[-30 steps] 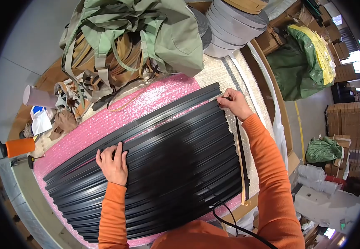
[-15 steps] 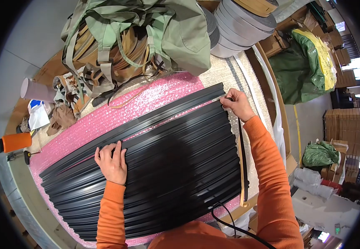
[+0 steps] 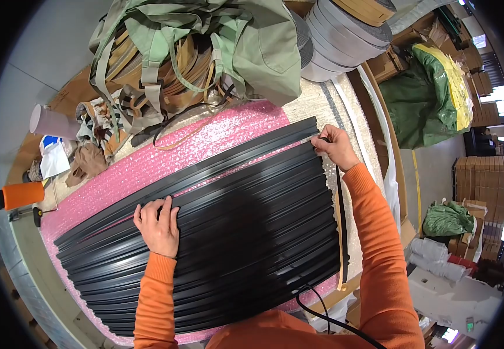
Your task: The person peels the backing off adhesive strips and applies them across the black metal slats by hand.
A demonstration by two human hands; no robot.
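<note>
Long black ribbed profiles (image 3: 246,227) lie side by side across the work surface. One black profile (image 3: 228,157) sits a little apart at the far side, with a narrow gap of pink showing. My left hand (image 3: 159,227) rests on the profiles with its fingers spread, fingertips at the edge by that gap. At the right ends of the profiles, my right hand (image 3: 336,149) pinches the end of a thin black strip (image 3: 340,215). The strip hangs down along the profile ends, and a tan band shows on its side.
Pink bubble wrap (image 3: 228,125) lies under the profiles. Beyond it are a green bag (image 3: 257,52) over coiled strips, and stacked grey rolls (image 3: 345,35). An orange-handled tool (image 3: 24,195) is at the left edge. A black cable (image 3: 333,319) crosses near my body.
Both hands keep nearly the same place and grip. The whole view has shifted very slightly.
</note>
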